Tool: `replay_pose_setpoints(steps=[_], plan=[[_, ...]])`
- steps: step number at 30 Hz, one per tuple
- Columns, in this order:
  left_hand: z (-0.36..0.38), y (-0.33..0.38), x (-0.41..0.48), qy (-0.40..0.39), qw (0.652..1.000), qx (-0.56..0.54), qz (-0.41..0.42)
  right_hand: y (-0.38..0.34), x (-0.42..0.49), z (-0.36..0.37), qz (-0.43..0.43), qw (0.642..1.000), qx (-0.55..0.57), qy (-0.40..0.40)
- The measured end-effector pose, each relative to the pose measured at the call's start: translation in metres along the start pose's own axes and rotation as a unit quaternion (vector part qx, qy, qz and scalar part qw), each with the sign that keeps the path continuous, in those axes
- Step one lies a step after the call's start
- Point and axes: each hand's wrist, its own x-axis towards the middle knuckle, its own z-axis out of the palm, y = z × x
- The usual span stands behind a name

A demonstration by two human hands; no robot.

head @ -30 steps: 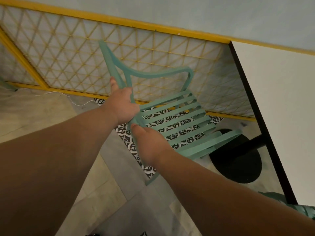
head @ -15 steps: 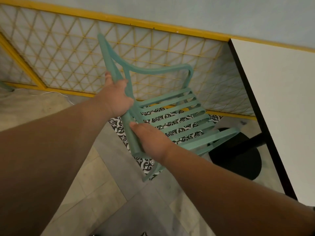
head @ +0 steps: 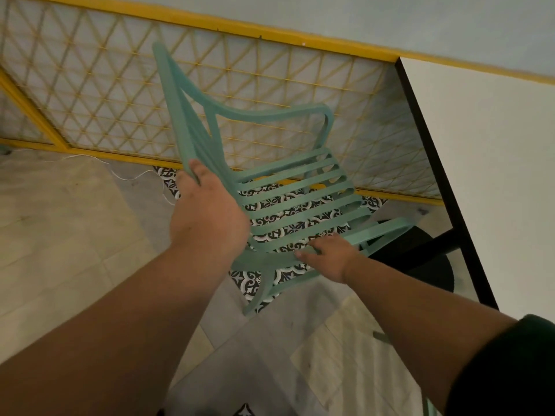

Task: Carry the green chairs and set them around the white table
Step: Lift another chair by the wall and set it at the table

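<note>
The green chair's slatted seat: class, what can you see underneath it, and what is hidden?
Through the green chair slats, black-and-white patterned floor tiles show. The slats and both hands cover the rest, so the tiles' full extent cannot be seen.

Occlusion notes, head view only. Left hand: fingers wrap behind the green chair backrest edge, fingertips hidden; palm side not visible. Right hand: fingertips tucked under the near seat rail, grip contact can't be confirmed. Chair legs mostly hidden under the slatted seat; one leg shows at 6 o'clock of the seat, foot contact with the floor can't be told. White table cut off by the frame edge at 3 o'clock; its black base partly hidden behind chair and right forearm. Both forearms run out of frame at 6 o'clock. Green fragment at bottom edge, cut off, unidentifiable.
</note>
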Motion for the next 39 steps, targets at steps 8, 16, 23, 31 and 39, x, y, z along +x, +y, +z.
replay_pose_setpoints(steps=[8, 16, 23, 31, 39], plan=[[-0.001, -0.002, 0.011, -0.013, 0.999, 0.034, 0.009, 0.001, 0.012, 0.009, -0.018, 0.998, -0.05, 0.04], [-0.016, -0.024, 0.028, -0.015, 0.998, 0.049, 0.042, -0.023, 0.01, 0.023, -0.002, 0.998, -0.046, 0.034], [-0.026, -0.039, 0.041, -0.029, 0.995, 0.066, 0.065, -0.041, 0.005, 0.036, 0.014, 0.999, -0.036, 0.028], [-0.034, -0.054, 0.059, -0.027, 0.991, 0.086, 0.102, -0.059, 0.002, 0.048, 0.031, 0.999, -0.033, 0.021], [-0.04, -0.062, 0.077, -0.027, 0.986, 0.095, 0.132, -0.074, 0.001, 0.056, 0.045, 0.999, -0.012, 0.026]])
